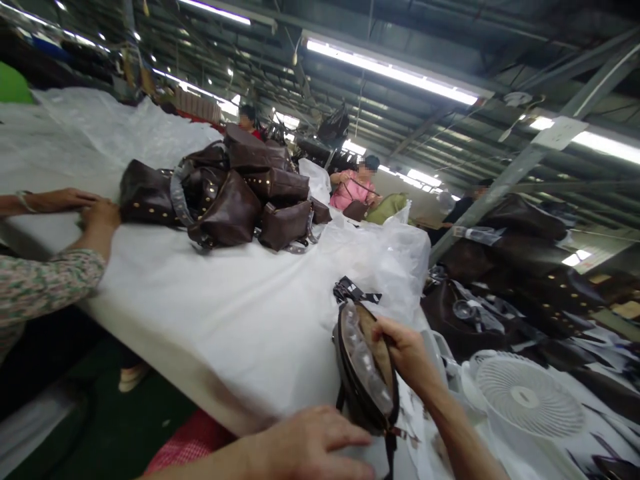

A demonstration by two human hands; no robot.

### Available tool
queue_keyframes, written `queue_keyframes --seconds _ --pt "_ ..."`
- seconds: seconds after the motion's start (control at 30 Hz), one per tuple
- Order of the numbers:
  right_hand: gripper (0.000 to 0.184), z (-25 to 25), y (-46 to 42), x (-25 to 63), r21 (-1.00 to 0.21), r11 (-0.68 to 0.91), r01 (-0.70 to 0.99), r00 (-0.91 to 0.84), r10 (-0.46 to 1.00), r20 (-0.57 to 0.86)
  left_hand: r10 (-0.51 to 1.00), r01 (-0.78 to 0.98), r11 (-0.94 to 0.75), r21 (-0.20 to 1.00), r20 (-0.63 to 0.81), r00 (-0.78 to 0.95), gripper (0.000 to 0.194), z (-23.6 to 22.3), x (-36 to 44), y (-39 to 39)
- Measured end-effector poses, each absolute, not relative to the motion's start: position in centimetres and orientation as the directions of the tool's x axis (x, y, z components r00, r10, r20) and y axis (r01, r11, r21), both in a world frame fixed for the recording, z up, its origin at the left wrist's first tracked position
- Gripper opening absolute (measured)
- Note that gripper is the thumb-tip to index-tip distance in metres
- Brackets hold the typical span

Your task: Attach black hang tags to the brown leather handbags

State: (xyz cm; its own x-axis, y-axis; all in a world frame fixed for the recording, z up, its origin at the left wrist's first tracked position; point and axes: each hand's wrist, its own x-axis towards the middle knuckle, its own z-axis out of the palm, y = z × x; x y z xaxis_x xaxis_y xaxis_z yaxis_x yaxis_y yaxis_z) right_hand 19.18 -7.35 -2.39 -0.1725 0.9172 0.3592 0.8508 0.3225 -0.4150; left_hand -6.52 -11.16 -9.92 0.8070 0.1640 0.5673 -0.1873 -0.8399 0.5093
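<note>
My right hand [407,353] grips the open top edge of a dark brown handbag [364,373] at the near edge of the white-covered table [225,313]. Clear plastic stuffing shows inside the bag's mouth. My left hand [310,443] lies just below the bag at the bottom of the view, fingers stretched out and together, touching or nearly touching the bag's lower side. A black strap piece [353,291] sticks up above the bag.
A pile of dark brown handbags [235,193] sits further along the table. A co-worker's hands [95,213] touch the leftmost bag. Crumpled clear plastic [390,260] lies beside my bag. A white fan [530,400] and more bags are at right. Other people work behind.
</note>
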Motion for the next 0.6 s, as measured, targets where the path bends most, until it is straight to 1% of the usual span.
queue_keyframes --seconds 0.07,0.13,0.2,0.23,0.27,0.33,0.37,0.4,0.43,0.47,0.5,0.53,0.6 --pt "0.014 -1.2 -7.6 18.7 -0.484 0.387 0.785 -0.225 0.906 0.358 0.266 -0.126 -0.857 0.499 0.64 0.721 0.054 -9.6 -7.1 -10.8" --pt "0.016 -0.5 -7.8 17.4 -0.523 0.453 0.722 -0.293 0.885 0.362 0.381 0.003 -0.884 0.467 0.718 0.583 0.064 -9.7 -8.0 -9.5" --pt "0.018 -0.9 -7.7 15.6 -0.56 0.502 0.659 -0.378 0.865 0.33 0.422 0.155 -0.903 0.4 0.767 0.483 0.072 -10.2 -8.6 -8.0" --pt "0.018 -1.5 -7.5 14.7 -0.591 0.509 0.625 -0.418 0.858 0.297 0.422 0.218 -0.907 0.362 0.778 0.465 0.076 -10.6 -8.7 -7.2" --pt "0.017 -2.2 -7.2 13.9 -0.638 0.5 0.586 -0.453 0.855 0.254 0.421 0.269 -0.905 0.33 0.78 0.462 0.08 -11.1 -8.8 -6.7" --pt "0.013 -3.5 -6.2 13.1 -0.757 0.417 0.502 -0.48 0.863 0.157 0.421 0.335 -0.897 0.287 0.782 0.459 0.087 -12.2 -8.7 -5.9" --pt "0.016 -3.9 -5.3 13.4 -0.811 0.354 0.466 -0.465 0.878 0.116 0.432 0.364 -0.888 0.282 0.786 0.443 0.09 -12.7 -8.7 -5.8" --pt "0.025 -4.1 -4.3 14.1 -0.842 0.291 0.454 -0.424 0.902 0.083 0.443 0.391 -0.876 0.282 0.789 0.425 0.093 -13.3 -8.8 -5.8" --pt "0.034 -4.0 -3.1 15.2 -0.831 0.237 0.504 -0.354 0.934 0.052 0.444 0.409 -0.87 0.274 0.796 0.411 0.096 -13.9 -8.9 -5.9" --pt "0.039 -3.8 -1.6 16.6 -0.791 0.185 0.583 -0.264 0.964 0.031 0.431 0.423 -0.87 0.254 0.809 0.4 0.099 -14.5 -9.1 -6.1" --pt "0.042 -3.6 0.1 18.2 -0.682 0.125 0.72 -0.145 0.989 0.028 0.409 0.442 -0.869 0.222 0.826 0.387 0.101 -15.3 -9.2 -6.3" --pt "0.041 -3.5 1.9 19.8 -0.466 0.032 0.884 -0.026 0.999 0.02 0.383 0.47 -0.863 0.183 0.845 0.374 0.1 -16.1 -9.3 -6.6" --pt "0.036 -4.0 5.4 22.6 -0.281 -0.067 0.957 0.07 0.998 -0.001 0.344 0.553 -0.826 0.109 0.875 0.342 0.093 -18.1 -9.2 -7.4"
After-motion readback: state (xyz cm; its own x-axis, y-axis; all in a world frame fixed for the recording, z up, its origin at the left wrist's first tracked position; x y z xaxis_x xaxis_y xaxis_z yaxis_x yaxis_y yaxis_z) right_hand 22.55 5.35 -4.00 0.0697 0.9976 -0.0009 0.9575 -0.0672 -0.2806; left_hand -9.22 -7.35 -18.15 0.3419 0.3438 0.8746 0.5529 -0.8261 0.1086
